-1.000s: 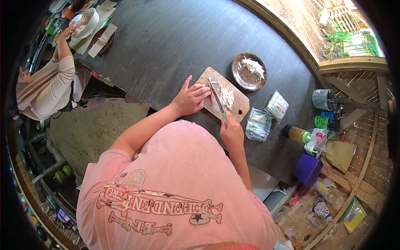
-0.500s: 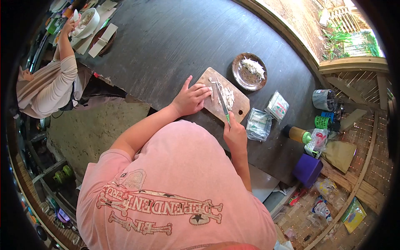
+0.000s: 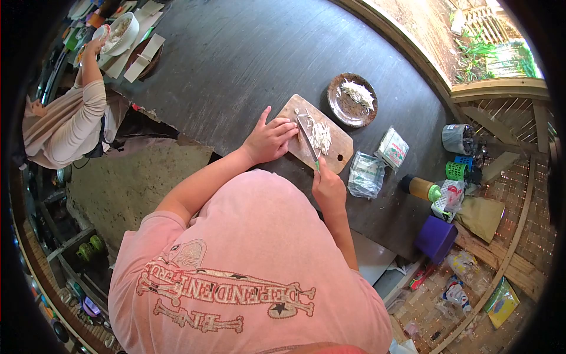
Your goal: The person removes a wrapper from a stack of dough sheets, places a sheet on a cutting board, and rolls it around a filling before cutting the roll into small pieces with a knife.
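My right hand (image 3: 329, 190) is closed around the green handle of a knife (image 3: 308, 140), whose blade lies over the wooden cutting board (image 3: 299, 154). Thin white strips (image 3: 320, 137) are spread on the board, to the right of the blade. At the board's left edge is my left hand (image 3: 270, 139), its thumb apart and its fingertips beside the blade; whether they pinch a piece is too small to tell. Beyond the board, a brown plate (image 3: 351, 119) holds a pile of white shreds (image 3: 358, 94).
Two plastic-wrapped packs (image 3: 366, 176) (image 3: 392, 147) lie right of the board. A bottle (image 3: 420, 187), a purple container (image 3: 436, 240) and a bucket (image 3: 458, 140) stand farther right. At the upper left, another person (image 3: 76, 127) reaches toward a white bowl (image 3: 122, 35).
My right hand and the knife have shifted slightly left, with the blade now nearer my left fingertips. The other person's hand has moved slightly down beside the bowl.
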Demonstrator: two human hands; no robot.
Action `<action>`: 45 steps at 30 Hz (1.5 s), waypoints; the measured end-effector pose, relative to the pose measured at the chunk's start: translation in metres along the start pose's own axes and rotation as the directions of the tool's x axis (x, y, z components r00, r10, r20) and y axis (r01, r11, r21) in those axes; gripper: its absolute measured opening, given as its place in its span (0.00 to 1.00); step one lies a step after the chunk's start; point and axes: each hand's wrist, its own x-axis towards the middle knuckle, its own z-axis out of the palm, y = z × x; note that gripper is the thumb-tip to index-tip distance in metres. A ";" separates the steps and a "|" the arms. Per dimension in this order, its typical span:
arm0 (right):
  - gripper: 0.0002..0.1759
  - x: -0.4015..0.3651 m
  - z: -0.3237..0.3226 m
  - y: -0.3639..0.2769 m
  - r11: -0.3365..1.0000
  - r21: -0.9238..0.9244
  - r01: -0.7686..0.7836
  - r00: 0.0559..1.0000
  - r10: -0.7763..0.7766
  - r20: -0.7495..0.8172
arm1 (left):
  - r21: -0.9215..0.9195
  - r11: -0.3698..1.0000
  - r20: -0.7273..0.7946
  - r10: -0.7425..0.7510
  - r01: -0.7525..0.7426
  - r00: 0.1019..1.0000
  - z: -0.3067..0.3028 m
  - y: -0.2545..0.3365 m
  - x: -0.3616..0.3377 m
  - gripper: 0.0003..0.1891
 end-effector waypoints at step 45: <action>0.24 -0.011 -0.005 -0.015 0.996 0.076 -0.053 0.998 0.051 0.027 | 0.011 1.000 0.014 0.009 -0.009 1.000 -0.002 0.001 0.001 0.19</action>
